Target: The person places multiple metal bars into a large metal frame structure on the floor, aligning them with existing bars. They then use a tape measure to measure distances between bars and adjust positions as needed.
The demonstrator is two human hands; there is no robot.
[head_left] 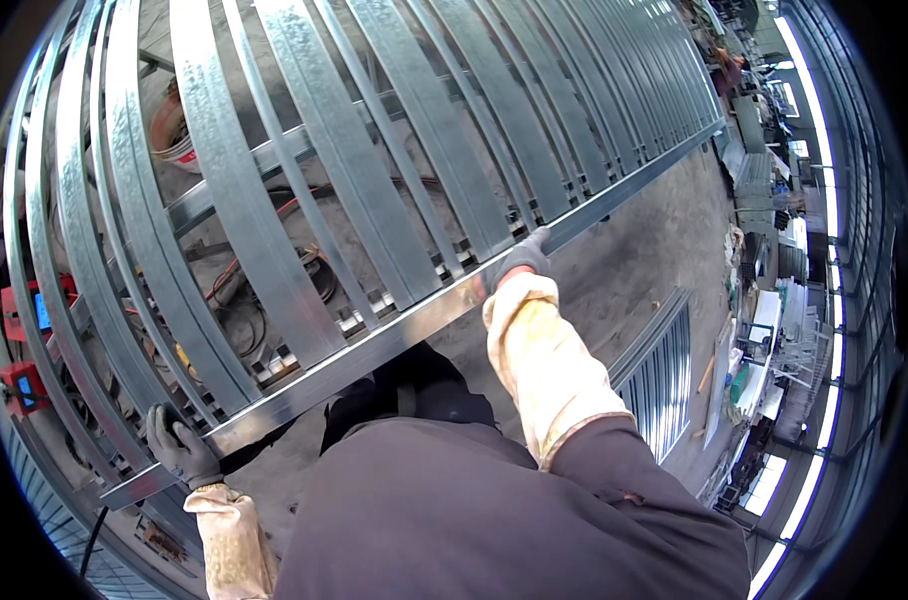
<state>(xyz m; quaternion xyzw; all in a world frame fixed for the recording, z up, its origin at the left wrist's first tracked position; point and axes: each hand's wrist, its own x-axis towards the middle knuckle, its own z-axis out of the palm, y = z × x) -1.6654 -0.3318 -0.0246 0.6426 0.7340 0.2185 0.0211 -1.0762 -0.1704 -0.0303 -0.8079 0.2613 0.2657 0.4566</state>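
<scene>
A large galvanized metal frame of parallel slats (319, 185) spans the view in front of me, its near edge closed by a long shiny rail (414, 325). My left hand (182, 450), in a grey glove, grips the rail near its left end, fingers reaching over it beside a slat. Farther right along the same rail, my right hand (522, 258), gloved too, is closed over the top edge, its fingers partly hidden by the hand. Pale protective sleeves cover both forearms.
Through the slats show a bucket (179, 135) and cables (259, 325) on the concrete floor. Red boxes (24, 388) stand at the far left. Right of me lies a smaller slatted metal panel (664, 375). Stacked materials (769, 250) line the right side of the hall.
</scene>
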